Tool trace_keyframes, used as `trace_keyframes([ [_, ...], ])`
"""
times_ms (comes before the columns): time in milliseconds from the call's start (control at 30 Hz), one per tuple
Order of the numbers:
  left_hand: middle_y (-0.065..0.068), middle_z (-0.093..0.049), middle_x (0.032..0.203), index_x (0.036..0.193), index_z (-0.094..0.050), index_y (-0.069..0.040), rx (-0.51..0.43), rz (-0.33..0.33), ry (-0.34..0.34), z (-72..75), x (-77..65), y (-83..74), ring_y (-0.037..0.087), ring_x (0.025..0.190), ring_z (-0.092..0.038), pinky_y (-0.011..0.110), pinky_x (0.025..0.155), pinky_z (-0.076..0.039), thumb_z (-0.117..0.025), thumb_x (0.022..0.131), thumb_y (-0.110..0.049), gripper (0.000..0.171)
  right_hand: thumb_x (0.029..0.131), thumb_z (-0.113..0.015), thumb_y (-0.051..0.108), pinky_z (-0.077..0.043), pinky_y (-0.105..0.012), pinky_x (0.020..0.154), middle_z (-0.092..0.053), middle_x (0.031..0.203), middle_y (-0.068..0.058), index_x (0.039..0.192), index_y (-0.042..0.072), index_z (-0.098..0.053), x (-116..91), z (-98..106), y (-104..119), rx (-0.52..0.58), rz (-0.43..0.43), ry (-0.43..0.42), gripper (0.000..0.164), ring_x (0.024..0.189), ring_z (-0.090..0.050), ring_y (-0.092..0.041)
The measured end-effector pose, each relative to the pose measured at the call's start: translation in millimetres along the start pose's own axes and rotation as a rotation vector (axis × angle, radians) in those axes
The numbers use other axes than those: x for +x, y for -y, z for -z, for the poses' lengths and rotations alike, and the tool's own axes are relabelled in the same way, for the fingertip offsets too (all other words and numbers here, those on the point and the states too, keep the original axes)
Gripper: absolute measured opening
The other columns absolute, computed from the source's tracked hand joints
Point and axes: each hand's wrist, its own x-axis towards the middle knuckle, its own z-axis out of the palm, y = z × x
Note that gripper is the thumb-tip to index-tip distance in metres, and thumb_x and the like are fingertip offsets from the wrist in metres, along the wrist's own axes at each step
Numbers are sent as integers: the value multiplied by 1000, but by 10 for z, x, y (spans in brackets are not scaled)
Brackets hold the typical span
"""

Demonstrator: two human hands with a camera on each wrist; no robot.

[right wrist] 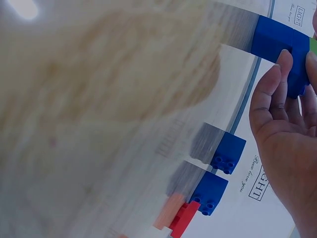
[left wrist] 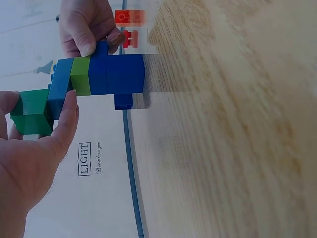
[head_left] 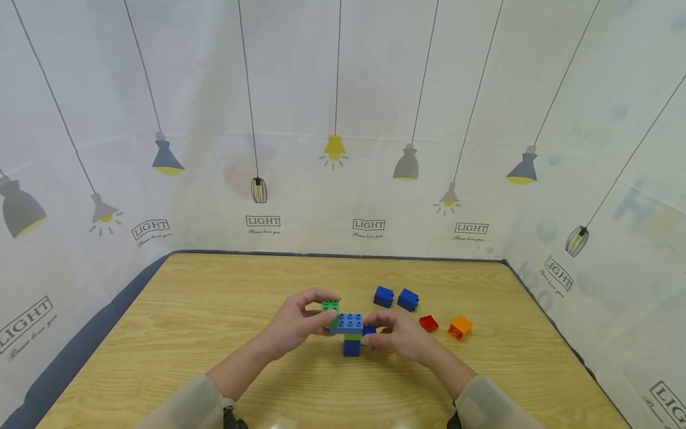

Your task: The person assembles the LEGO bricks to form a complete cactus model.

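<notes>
A small tower of toy building bricks stands on the wooden table [head_left: 241, 298] between the two hands. At its foot is a dark blue brick [left wrist: 126, 73], under another dark blue brick [left wrist: 99, 74] that juts out to the right. Above these come a lime green brick [left wrist: 80, 76] and a lighter blue brick [head_left: 351, 323]. The green brick [head_left: 330, 305] sits at the left end on top. My left hand [head_left: 292, 322] pinches this green brick, one finger along the lighter blue brick's underside. My right hand [head_left: 404, 335] holds the jutting dark blue brick between thumb and fingers.
Beyond my right hand lie two loose blue bricks, one on the left [head_left: 383, 297] and one on the right [head_left: 408, 300]. Closer in are a flat red brick [head_left: 429, 323] and an orange brick [head_left: 460, 328]. A printed curtain [head_left: 300, 196] surrounds the table's far and side edges.
</notes>
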Motion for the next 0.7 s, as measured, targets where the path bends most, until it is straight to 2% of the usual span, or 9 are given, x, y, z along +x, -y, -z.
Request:
trace_keyframes([
  [400,17,-51,133,143,-65,-4,-18,-5,9,15,14,16,24,109,-76,39,93,-69,-72,108,-19,39,100,-83,22,-69,-38,84,-75,124,-12,124,9,-76,-6,-8,24,2,-9,-7,29,91,-75,-22],
  [700,17,-54,132,144,-66,-11,19,13,-25,-12,10,50,24,112,-75,40,95,-68,-74,108,-25,40,100,-84,23,-69,-37,85,-74,125,-12,124,10,-76,3,-1,21,-5,-23,-7,29,92,-75,-22],
])
